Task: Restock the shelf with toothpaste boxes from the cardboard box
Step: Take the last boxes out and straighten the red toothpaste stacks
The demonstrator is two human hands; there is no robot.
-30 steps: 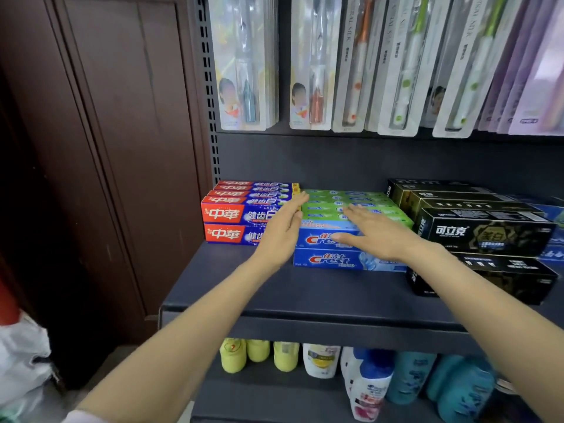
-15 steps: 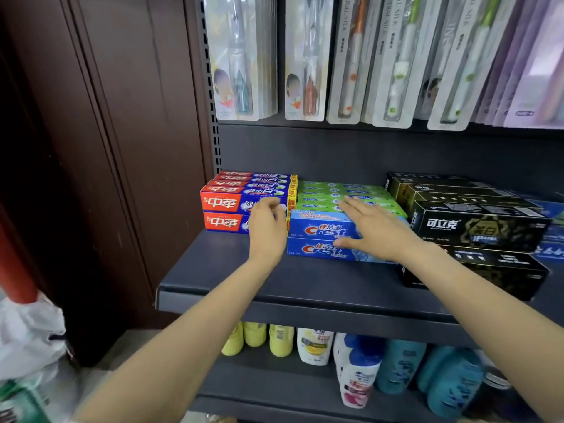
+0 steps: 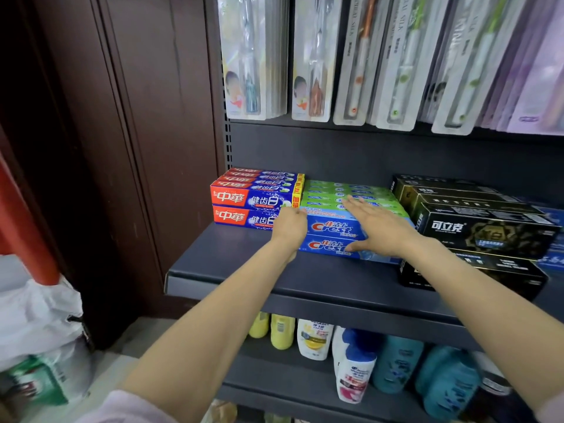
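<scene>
Two blue Crest toothpaste boxes (image 3: 332,228) lie stacked at the front of the dark shelf (image 3: 274,270), with green boxes (image 3: 341,193) behind them. To their left stands a stack of red-and-blue toothpaste boxes (image 3: 247,196). My left hand (image 3: 290,225) presses against the left end of the Crest stack, where it meets the red-and-blue boxes. My right hand (image 3: 378,227) lies flat on top of the Crest boxes, fingers straight, thumb down on the front face. The cardboard box is out of view.
Black toothpaste boxes (image 3: 485,230) fill the shelf's right side. Toothbrush packs (image 3: 351,56) hang above. Shampoo bottles (image 3: 354,361) stand on the lower shelf. A brown wooden panel (image 3: 137,148) is at the left, and white plastic bags (image 3: 39,331) lie on the floor.
My left hand slid down from the top of the stacks to the left end of the Crest boxes. My right hand stayed flat on the Crest boxes.
</scene>
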